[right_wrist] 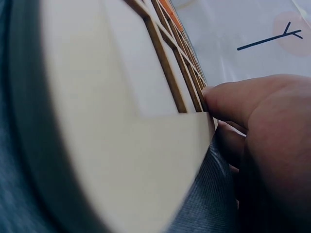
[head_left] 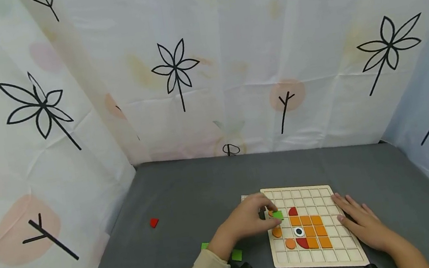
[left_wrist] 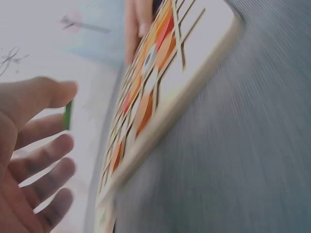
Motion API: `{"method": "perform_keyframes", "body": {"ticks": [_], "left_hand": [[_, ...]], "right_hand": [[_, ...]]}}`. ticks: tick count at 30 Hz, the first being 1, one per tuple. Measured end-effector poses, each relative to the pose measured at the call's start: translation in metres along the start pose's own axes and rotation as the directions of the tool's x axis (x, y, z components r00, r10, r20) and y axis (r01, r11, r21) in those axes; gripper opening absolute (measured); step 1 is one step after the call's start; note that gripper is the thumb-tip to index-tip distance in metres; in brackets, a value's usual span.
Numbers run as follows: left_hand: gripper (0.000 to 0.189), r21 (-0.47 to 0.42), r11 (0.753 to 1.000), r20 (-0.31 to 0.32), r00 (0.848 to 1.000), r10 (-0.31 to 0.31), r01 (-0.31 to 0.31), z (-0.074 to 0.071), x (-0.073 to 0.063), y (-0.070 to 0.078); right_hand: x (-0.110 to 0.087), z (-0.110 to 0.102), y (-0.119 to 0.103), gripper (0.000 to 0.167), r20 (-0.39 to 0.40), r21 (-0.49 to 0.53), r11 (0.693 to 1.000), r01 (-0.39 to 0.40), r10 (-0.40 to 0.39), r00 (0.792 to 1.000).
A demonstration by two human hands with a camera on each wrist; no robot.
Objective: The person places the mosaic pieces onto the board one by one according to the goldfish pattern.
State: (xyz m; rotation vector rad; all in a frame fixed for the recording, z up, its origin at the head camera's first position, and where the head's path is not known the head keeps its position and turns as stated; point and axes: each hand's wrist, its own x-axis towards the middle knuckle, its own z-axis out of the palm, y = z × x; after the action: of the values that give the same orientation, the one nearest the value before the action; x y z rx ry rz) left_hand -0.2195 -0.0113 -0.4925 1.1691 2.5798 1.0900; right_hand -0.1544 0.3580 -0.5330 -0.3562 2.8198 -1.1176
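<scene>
A wooden grid board (head_left: 309, 191) lies on the grey table. My left hand (head_left: 246, 216) pinches a green square tile (head_left: 277, 215) between thumb and forefinger over the board's left side; in the left wrist view the tile (left_wrist: 67, 115) shows edge-on. Orange square tiles (head_left: 309, 231) fill a block of cells, with red quarter-round pieces (head_left: 293, 211) above and below and an eye piece (head_left: 298, 232) beside them. Orange round pieces (head_left: 290, 243) sit farther left. My right hand (head_left: 365, 225) rests along the board's right edge, its thumb (right_wrist: 228, 101) touching the rim.
Green tiles (head_left: 236, 255) lie on the table by my left forearm, one partly hidden by it. A red piece (head_left: 154, 222) lies far left. Another pale board (head_left: 244, 197) shows partly behind my left hand. Printed cloth (head_left: 237, 117) hangs around the table.
</scene>
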Motion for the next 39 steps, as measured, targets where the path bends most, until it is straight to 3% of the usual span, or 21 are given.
{"method": "perform_keyframes", "body": {"ticks": [4, 8, 17, 23, 29, 33, 39], "left_hand": [[0.024, 0.054, 0.997, -0.006, 0.999, 0.052, -0.052, 0.021, 0.031, 0.010], [0.026, 0.113, 0.992, -0.019, 0.998, 0.066, -0.063, 0.038, 0.054, 0.019], [0.025, 0.228, 0.974, -0.062, 0.998, 0.002, 0.012, 0.069, 0.097, 0.031], [0.024, 0.296, 0.954, -0.085, 0.996, -0.017, 0.042, 0.081, 0.114, 0.033], [0.022, 0.354, 0.928, -0.072, 0.993, -0.098, 0.117, 0.090, 0.125, 0.037], [0.021, 0.394, 0.911, -0.059, 0.992, -0.111, 0.125, 0.093, 0.129, 0.038], [0.022, 0.386, 0.912, -0.055, 0.990, -0.128, 0.139, 0.090, 0.128, 0.042]], "right_hand": [[0.000, 0.000, 0.001, 0.064, 0.004, 0.012, 1.000, 0.012, -0.012, 1.000], [0.001, 0.000, 0.001, 0.061, 0.004, 0.018, 1.000, 0.015, -0.015, 1.000], [0.001, -0.002, 0.002, 0.058, -0.014, 0.021, 0.999, 0.029, -0.028, 1.000], [0.001, -0.002, 0.000, 0.058, -0.015, 0.024, 0.999, 0.041, -0.041, 0.999], [-0.001, -0.002, 0.001, 0.058, -0.015, 0.025, 0.999, 0.035, -0.035, 0.999], [-0.002, -0.002, 0.001, 0.058, -0.011, 0.027, 0.999, 0.023, -0.023, 1.000], [-0.002, -0.003, -0.001, 0.058, -0.025, 0.004, 1.000, 0.016, -0.015, 1.000]]}}
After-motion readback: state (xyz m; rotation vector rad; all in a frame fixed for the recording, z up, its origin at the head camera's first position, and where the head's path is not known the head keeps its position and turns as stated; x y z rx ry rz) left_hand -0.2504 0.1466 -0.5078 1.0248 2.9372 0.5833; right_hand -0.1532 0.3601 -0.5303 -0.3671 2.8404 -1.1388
